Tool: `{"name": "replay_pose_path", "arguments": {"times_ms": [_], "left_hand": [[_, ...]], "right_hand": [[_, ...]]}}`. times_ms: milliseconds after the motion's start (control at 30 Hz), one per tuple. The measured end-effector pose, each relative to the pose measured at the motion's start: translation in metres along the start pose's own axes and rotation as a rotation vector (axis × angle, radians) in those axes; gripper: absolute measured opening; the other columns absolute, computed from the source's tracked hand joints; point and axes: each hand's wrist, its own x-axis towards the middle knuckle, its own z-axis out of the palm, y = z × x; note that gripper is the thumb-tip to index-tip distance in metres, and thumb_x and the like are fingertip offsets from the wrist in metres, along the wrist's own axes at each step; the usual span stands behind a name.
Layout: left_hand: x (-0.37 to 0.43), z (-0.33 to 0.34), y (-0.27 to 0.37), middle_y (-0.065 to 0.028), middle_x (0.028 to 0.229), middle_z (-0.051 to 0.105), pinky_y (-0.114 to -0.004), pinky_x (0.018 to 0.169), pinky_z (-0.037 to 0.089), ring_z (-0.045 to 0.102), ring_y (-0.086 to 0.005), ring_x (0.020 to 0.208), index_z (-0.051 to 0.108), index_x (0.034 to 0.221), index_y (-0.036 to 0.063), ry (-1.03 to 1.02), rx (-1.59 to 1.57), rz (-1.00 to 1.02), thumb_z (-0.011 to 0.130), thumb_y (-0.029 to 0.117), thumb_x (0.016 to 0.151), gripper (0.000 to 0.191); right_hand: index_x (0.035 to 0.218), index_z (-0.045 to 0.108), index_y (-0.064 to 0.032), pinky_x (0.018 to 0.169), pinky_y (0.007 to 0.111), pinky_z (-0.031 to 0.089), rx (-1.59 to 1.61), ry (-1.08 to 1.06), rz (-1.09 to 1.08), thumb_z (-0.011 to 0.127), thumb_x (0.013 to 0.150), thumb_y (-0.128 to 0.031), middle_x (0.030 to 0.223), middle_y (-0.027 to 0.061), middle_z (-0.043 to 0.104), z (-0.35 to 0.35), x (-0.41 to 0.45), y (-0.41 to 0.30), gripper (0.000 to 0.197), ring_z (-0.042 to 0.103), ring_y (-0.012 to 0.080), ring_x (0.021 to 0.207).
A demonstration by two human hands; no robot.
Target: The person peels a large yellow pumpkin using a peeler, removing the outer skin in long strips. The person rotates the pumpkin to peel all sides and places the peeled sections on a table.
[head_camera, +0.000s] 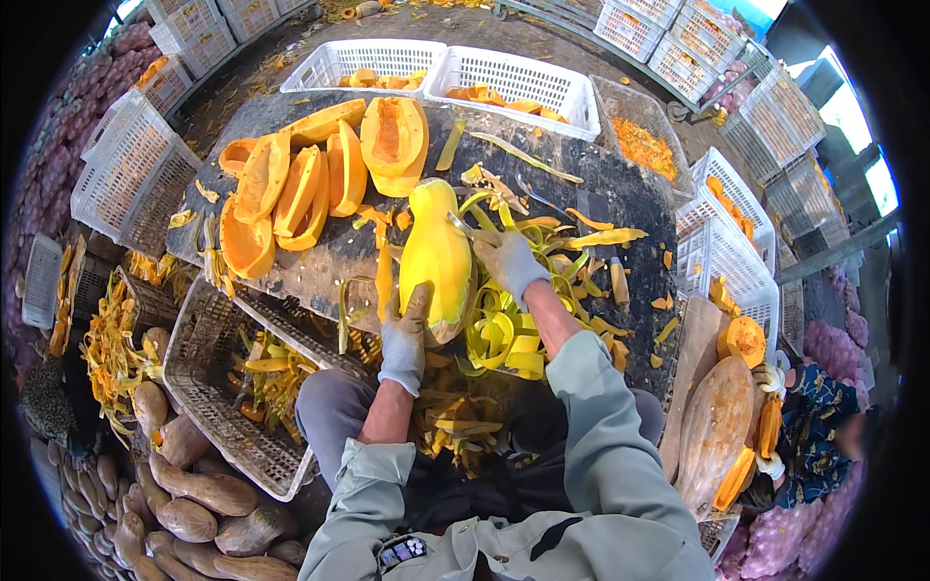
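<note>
A long-necked squash (434, 254), mostly peeled to bright yellow, lies on the dark work table (305, 287) before me with its neck pointing away. My left hand (405, 334), in a soiled light glove, grips its broad near end. On the squash's right side, my gloved right hand (505, 258) is closed around a small peeling tool (458, 224). Its metal tip touches the squash near the neck; the rest is hidden by my fingers. Long green-yellow peel strips (501, 338) are heaped beneath and beside my right hand. Hollowed orange squash halves (261, 178) lie at the table's far left.
White plastic crates (512, 69) with orange pieces line the far edge. A slotted crate (218, 407) of peelings stands at my left knee, near whole squashes (189, 519). A spoon-like metal tool (534, 192) lies on the table. At right, another person's gloved hand (769, 379) is beside squash.
</note>
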Motion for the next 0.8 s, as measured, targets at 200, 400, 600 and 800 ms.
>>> {"name": "replay_pose_path", "arguments": {"times_ms": [200,400,600,800], "left_hand": [[0.000,0.000,-0.001,-0.0163,0.137,0.065,-0.031,0.107,0.052,0.065,-0.0220,0.125,0.045,0.148,-0.0070,0.044,-0.033,-0.019,0.074,0.022,0.100,0.063],[-0.001,-0.006,-0.009,-0.0157,0.138,0.065,-0.032,0.108,0.051,0.065,-0.0212,0.127,0.050,0.145,-0.0058,0.016,-0.080,-0.076,0.073,0.022,0.101,0.056],[-0.007,-0.005,-0.003,-0.0101,0.130,0.068,-0.035,0.096,0.058,0.068,-0.0196,0.114,0.056,0.142,-0.0019,0.018,-0.029,-0.119,0.076,0.040,0.098,0.064],[-0.011,-0.005,0.007,-0.0147,0.143,0.060,-0.033,0.096,0.057,0.065,-0.0207,0.122,0.037,0.158,-0.0023,0.044,0.079,-0.130,0.073,0.041,0.100,0.081]], "right_hand": [[0.129,0.071,-0.0044,0.080,0.038,0.055,-0.467,0.117,-0.185,0.065,0.099,-0.014,0.102,0.0222,0.073,0.005,-0.137,-0.056,0.032,0.072,0.0333,0.091],[0.129,0.071,-0.0112,0.081,0.046,0.055,-0.372,0.042,-0.062,0.066,0.096,-0.019,0.102,0.0223,0.069,0.019,-0.206,-0.070,0.034,0.069,0.0404,0.091],[0.130,0.070,-0.0026,0.075,0.034,0.052,-0.218,0.173,-0.222,0.064,0.100,-0.012,0.096,0.0176,0.073,-0.022,-0.118,-0.062,0.032,0.065,0.0203,0.080],[0.115,0.077,-0.0073,0.088,0.041,0.057,-0.152,0.091,-0.146,0.062,0.100,-0.029,0.105,0.0190,0.077,-0.009,0.066,-0.019,0.031,0.074,0.0352,0.100]]}}
